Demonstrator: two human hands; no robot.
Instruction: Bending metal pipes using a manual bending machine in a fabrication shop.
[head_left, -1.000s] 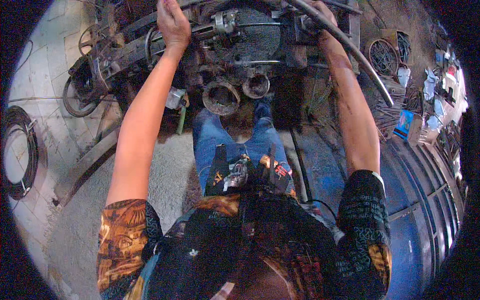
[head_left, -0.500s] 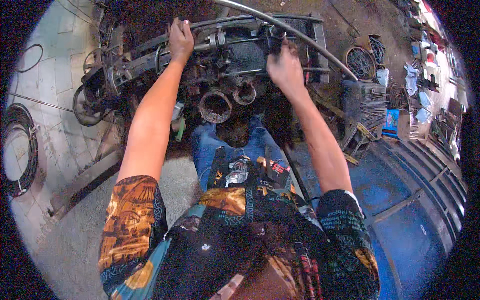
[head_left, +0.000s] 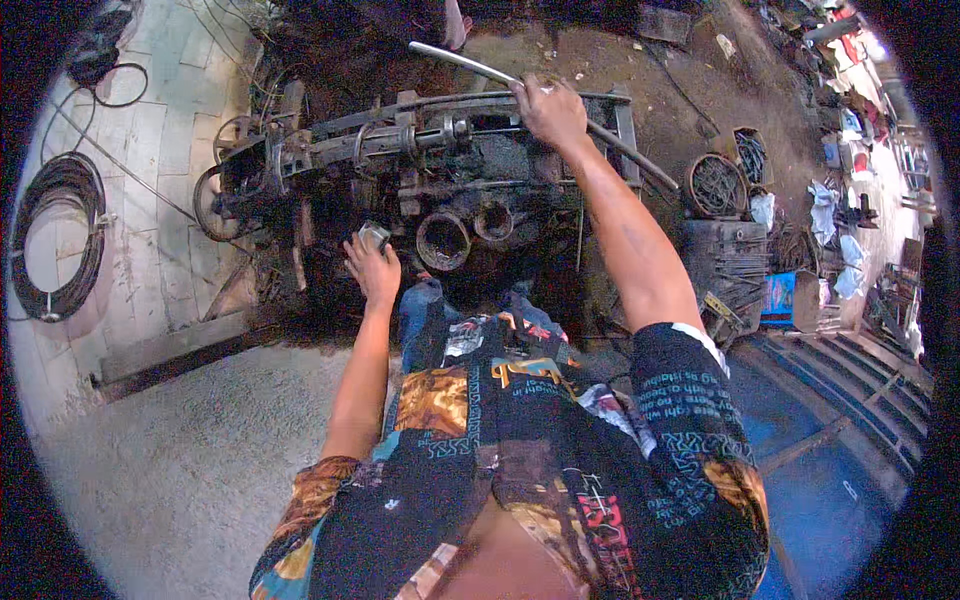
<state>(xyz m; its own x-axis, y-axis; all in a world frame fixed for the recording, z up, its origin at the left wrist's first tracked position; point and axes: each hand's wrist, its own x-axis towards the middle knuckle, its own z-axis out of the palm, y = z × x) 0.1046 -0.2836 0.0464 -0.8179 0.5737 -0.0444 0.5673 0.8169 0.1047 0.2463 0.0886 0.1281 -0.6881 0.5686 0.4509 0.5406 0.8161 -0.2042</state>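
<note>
My right hand (head_left: 552, 112) is closed around a long metal rod (head_left: 640, 158), which slants over the far right part of a greasy black machine (head_left: 330, 150). My left hand (head_left: 373, 270) reaches to the near side of the machine, with its fingers spread. Its fingertips are at a small grey box-like part (head_left: 374, 236); whether they press on it I cannot tell. Two round cups, a larger one (head_left: 443, 241) and a smaller one (head_left: 493, 221), sit at the machine's near edge, right of my left hand.
A coil of black cable or rod (head_left: 60, 240) lies on the pale floor at left. At right stand a round basket of metal pieces (head_left: 717, 186), a rack of rods (head_left: 728, 255) and a blue box (head_left: 780, 298). A blue metal panel (head_left: 800, 440) lies at lower right. Another person's foot shows at the far edge (head_left: 456, 25).
My left hand has come off the machine's far side and down to the grey part near me. My right hand now grips the rod, which has shifted. My view has tilted farther forward.
</note>
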